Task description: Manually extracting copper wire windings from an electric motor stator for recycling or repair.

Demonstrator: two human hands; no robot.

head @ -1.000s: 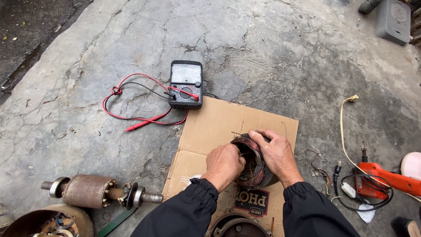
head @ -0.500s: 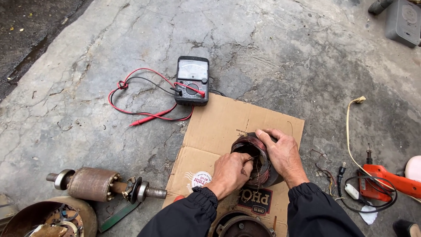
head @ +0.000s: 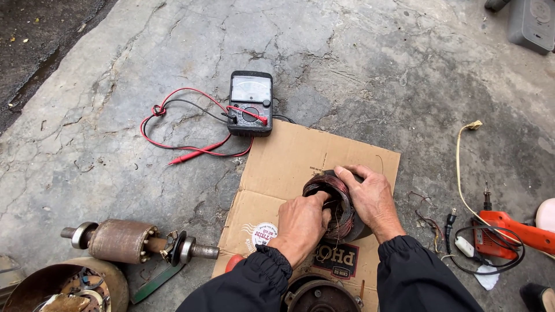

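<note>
Copper windings glint reddish inside the motor stator (head: 337, 203), which rests on the flat sheet of cardboard (head: 289, 167), near that sheet's right half, in the one head view. The left hand (head: 300, 225) presses against the stator's near left side with its fingers curled into the windings, gripping them. The right hand (head: 373, 199) wraps over the stator's top and right flank, clasping the dark iron shell. Beyond the cardboard's far edge sits an analog multimeter (head: 250, 103), its red and black leads (head: 185, 136) looping to the left. Left of the cardboard lies a rusty rotor (head: 130, 241); to the right, an orange power tool (head: 509, 231). The stator looks heavy and rigid, likely safest held by the iron shell; the thin copper wires seem delicate and easily nicked.
</note>
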